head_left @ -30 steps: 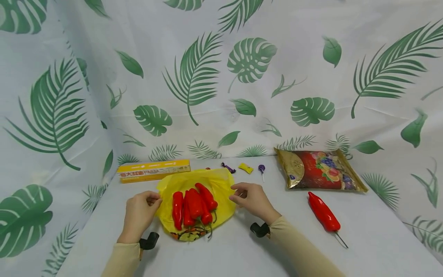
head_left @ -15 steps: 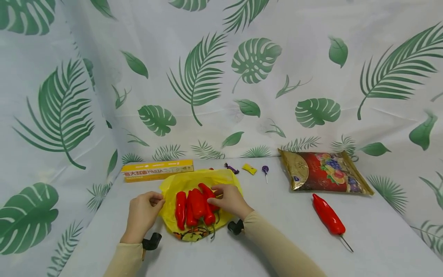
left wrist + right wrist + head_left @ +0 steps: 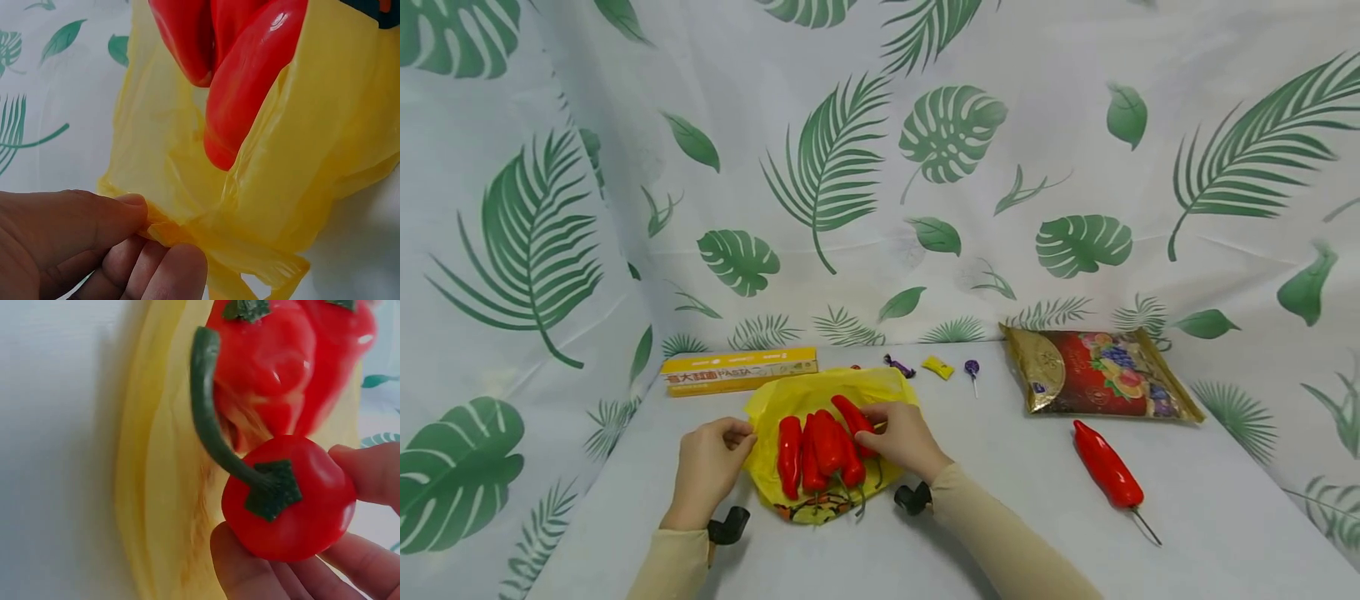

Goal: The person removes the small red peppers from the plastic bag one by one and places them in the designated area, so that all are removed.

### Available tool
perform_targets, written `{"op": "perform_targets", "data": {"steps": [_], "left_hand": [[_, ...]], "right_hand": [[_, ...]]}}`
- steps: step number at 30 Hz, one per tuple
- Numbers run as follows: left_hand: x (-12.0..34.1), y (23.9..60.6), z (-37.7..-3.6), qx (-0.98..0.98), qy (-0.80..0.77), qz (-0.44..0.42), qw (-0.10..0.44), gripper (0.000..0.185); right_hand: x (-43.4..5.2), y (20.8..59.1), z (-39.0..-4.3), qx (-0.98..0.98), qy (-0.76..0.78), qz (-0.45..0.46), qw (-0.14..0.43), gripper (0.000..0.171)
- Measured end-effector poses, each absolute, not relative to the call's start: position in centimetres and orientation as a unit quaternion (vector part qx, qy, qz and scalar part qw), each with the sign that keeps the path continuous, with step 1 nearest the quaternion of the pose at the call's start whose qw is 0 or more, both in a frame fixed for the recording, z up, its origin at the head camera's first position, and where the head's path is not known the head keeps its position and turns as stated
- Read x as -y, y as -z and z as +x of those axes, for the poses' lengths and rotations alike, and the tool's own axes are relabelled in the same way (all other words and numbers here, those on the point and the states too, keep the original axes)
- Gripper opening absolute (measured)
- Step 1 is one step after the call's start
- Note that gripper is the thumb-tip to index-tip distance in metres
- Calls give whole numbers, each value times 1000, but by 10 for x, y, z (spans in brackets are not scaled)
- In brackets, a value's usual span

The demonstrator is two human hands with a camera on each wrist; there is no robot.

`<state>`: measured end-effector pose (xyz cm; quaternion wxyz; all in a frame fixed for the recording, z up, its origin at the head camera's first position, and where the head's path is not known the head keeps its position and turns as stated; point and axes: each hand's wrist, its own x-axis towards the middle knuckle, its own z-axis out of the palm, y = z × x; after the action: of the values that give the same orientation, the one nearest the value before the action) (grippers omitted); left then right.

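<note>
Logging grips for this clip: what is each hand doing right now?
Left hand: pinches the edge of the yellow bag.
Right hand: grips a red pepper at its stem end.

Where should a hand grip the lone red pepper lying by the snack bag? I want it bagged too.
Grip the lone red pepper across its thick middle, coming from above: it lies flat and clear on the table, and its thin stem at the near end looks a poor hold.

The long yellow box (image 3: 739, 372) at eleven o'clock on the counter (image 3: 1000, 500) bears red lettering: some large characters too small to make out, then the word "PASTA". The print on the gold and red packet (image 3: 1097, 374) at two o'clock cannot be read.
</note>
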<state>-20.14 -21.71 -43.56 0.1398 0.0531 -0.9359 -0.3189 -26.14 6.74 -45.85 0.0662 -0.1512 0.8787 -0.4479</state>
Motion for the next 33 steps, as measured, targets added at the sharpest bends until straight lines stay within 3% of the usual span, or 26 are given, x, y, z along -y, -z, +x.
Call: {"op": "perform_targets", "data": {"steps": [11, 33], "left_hand": [[214, 435, -199, 939, 310, 52, 140, 13], [204, 433, -200, 942, 305, 36, 133, 14]], "right_hand": [[-113, 450, -239, -887, 431, -156, 59, 43], [-225, 456, -203, -942, 332, -57, 17, 46]]}}
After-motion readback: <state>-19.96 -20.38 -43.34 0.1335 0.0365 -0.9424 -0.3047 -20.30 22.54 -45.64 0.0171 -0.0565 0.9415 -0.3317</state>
